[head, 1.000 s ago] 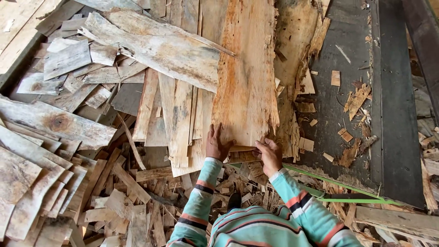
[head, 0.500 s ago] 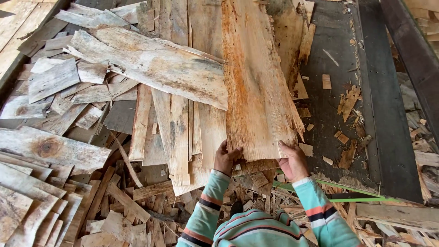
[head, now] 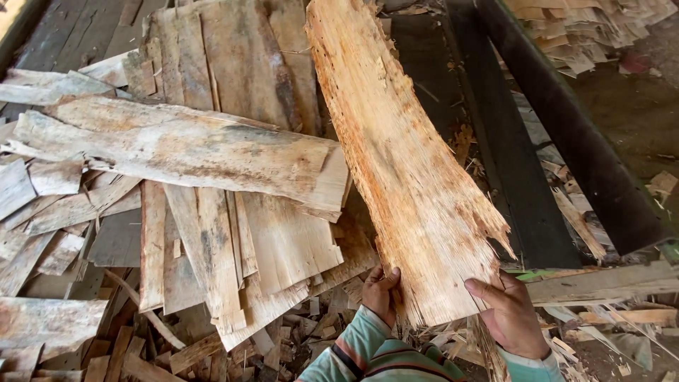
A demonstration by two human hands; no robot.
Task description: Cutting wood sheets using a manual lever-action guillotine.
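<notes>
I hold a long, rough sheet of pale wood veneer (head: 403, 155) by its near end, lifted and tilted up to the left above the pile. My left hand (head: 382, 293) grips its lower left edge. At the lower right corner my right hand (head: 511, 315) has its fingers curled over the frayed edge. My sleeves are striped teal and orange. The sheet's far end reaches the top of the view.
A heap of veneer sheets (head: 233, 233) and a long bark-edged slab (head: 184, 152) lie to the left. Small wood scraps (head: 85, 332) litter the floor. A dark metal beam (head: 566, 120) runs diagonally at the right, with stacked strips (head: 587, 28) beyond.
The veneer sheet has been lifted and swung to the right, off the pile. Both hands have moved right with it, and the view has shifted closer.
</notes>
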